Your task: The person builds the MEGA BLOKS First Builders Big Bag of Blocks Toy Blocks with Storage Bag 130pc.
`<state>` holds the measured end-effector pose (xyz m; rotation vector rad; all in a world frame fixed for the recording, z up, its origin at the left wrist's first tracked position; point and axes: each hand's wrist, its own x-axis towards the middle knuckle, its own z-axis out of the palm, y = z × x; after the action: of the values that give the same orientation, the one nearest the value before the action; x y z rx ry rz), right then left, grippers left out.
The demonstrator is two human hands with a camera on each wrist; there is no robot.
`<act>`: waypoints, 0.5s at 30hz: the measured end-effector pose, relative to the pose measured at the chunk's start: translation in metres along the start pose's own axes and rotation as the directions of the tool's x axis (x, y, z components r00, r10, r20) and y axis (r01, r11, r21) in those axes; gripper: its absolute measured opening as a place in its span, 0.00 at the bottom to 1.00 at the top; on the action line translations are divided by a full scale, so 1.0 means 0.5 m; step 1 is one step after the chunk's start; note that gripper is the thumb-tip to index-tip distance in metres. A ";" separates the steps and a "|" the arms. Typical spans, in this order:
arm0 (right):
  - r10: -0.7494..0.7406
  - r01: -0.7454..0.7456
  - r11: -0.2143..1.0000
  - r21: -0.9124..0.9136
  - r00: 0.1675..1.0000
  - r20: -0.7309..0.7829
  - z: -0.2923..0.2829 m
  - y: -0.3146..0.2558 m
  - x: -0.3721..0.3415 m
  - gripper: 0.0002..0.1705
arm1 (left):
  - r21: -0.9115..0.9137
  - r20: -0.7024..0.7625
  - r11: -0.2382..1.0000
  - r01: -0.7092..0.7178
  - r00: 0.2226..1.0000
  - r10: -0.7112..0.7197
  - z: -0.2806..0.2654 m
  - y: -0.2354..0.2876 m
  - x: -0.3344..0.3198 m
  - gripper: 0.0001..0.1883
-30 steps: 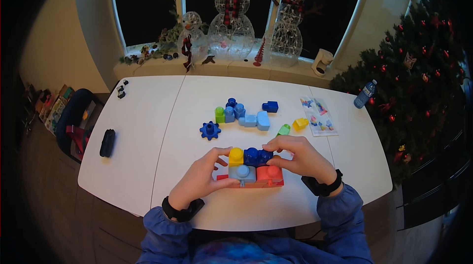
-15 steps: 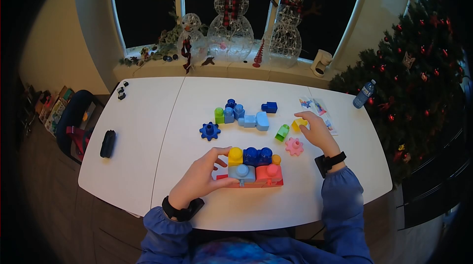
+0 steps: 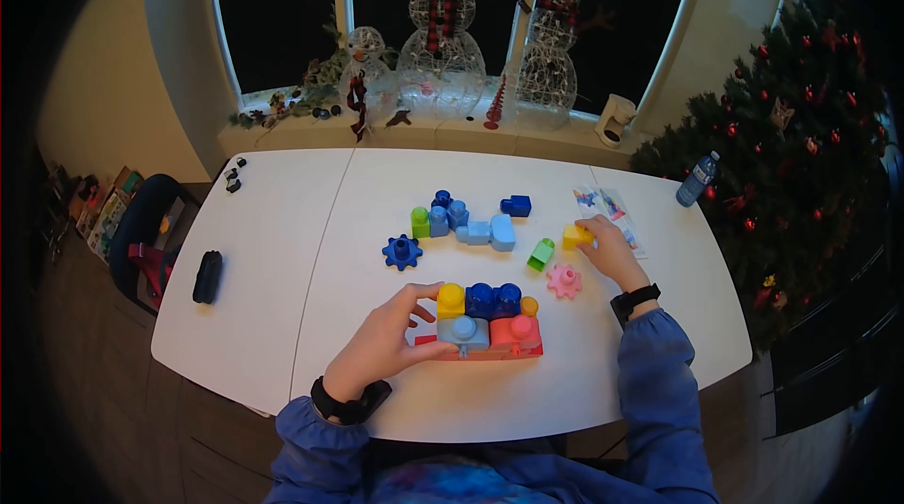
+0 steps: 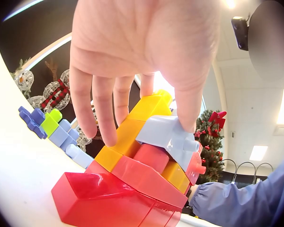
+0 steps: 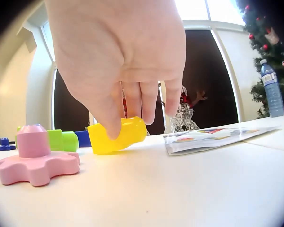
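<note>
My left hand [image 3: 381, 339] grips the near-left end of a stack of toy building blocks [image 3: 480, 302], thumb at the front of a grey-blue block [image 4: 165, 135] and fingers behind. The stack has a red base [image 4: 109, 198], with yellow, dark blue and coral blocks on top. Out to the right, my right hand [image 3: 612, 255] pinches a yellow block [image 5: 128, 134] that lies on its side, thumb on the near face. Left of that hand are a pink gear-shaped piece [image 5: 35, 163] with a peg and a lime green block [image 3: 540, 255] lying on its side.
Beyond the stack are a dark blue gear [image 3: 402, 253], several joined light blue blocks [image 3: 485, 233] and a dark blue block [image 3: 515, 206]. A picture leaflet [image 5: 217, 138] lies past the right hand. A water bottle [image 3: 698, 179] stands at the right edge, a black case [image 3: 207, 277] at left.
My right hand has left the stack, moved out to the right and taken hold of the yellow block. The left hand has stayed on the stack. The pink gear has come into view.
</note>
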<state>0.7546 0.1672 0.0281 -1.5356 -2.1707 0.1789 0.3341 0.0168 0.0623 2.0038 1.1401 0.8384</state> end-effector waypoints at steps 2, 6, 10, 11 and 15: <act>0.006 0.001 0.996 0.085 0.997 -0.077 -0.022 -0.040 -0.008 0.22 | 0.010 0.006 1.000 -0.006 1.000 0.006 0.000 -0.001 0.000 0.44; -0.033 0.057 0.967 0.249 0.994 -0.100 -0.069 -0.141 -0.034 0.23 | 0.004 0.007 1.000 -0.005 1.000 0.005 0.000 0.000 0.000 0.44; -0.083 0.120 0.853 0.508 0.992 -0.094 -0.095 -0.245 -0.076 0.25 | -0.042 -0.020 0.999 0.008 1.000 -0.009 0.003 -0.005 -0.001 0.41; -0.092 0.126 0.810 0.573 0.992 -0.087 -0.096 -0.261 -0.087 0.26 | -0.040 -0.018 0.999 0.010 1.000 -0.011 0.003 -0.005 -0.001 0.41; -0.146 0.135 0.800 0.585 0.989 -0.027 -0.097 -0.294 -0.125 0.26 | -0.040 -0.019 0.999 0.004 1.000 -0.005 0.003 -0.007 0.000 0.42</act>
<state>0.6666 0.0486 0.1060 -1.0134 -1.9653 0.7439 0.3336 0.0177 0.0585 1.9640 1.1288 0.8731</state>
